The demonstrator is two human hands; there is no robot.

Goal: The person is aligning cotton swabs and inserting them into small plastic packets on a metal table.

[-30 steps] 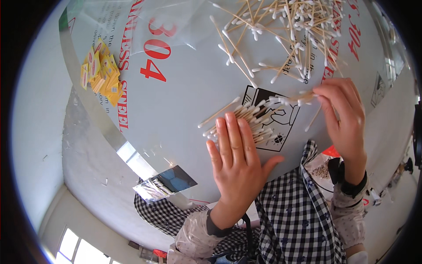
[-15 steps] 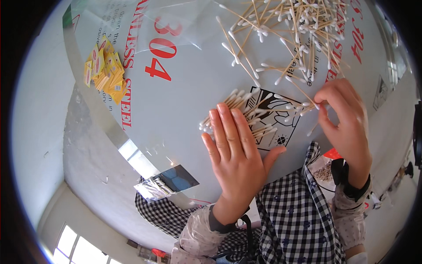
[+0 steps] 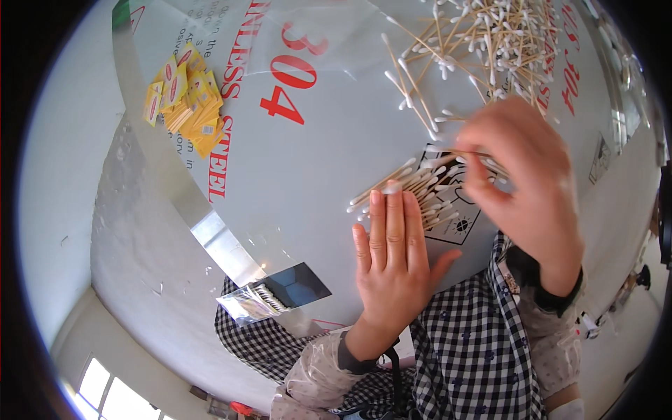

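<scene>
Glowing white at the lower left is a window (image 3: 115,395), beyond the edge of the grey tabletop (image 3: 301,182), whose surface carries red and black printing. Yellow packets (image 3: 192,105) lie in an overlapping heap near the tabletop's left edge. Lower down and to the right sits a clear pouch (image 3: 252,304) with a row of white-tipped sticks inside, next to a dark card with blue shapes. The left hand (image 3: 393,262) comes next, palm down and flat, fingers straight and thumb stretched out to the right, its fingertips resting on the gathered cotton swabs (image 3: 430,192). These lie mostly side by side on the slant, partly under the fingers, over a black printed pictogram. Below, a black-and-white checked apron (image 3: 465,329) covers the person's front. Toward the upper right, loose cotton swabs (image 3: 500,45) are strewn in a crisscross pile, well apart from the yellow packets. Farthest right, the right hand (image 3: 521,161) is slightly blurred, thumb and forefinger pinched together on at least one swab (image 3: 456,151) beside the gathered ones; exactly how many it grips cannot be told.
</scene>
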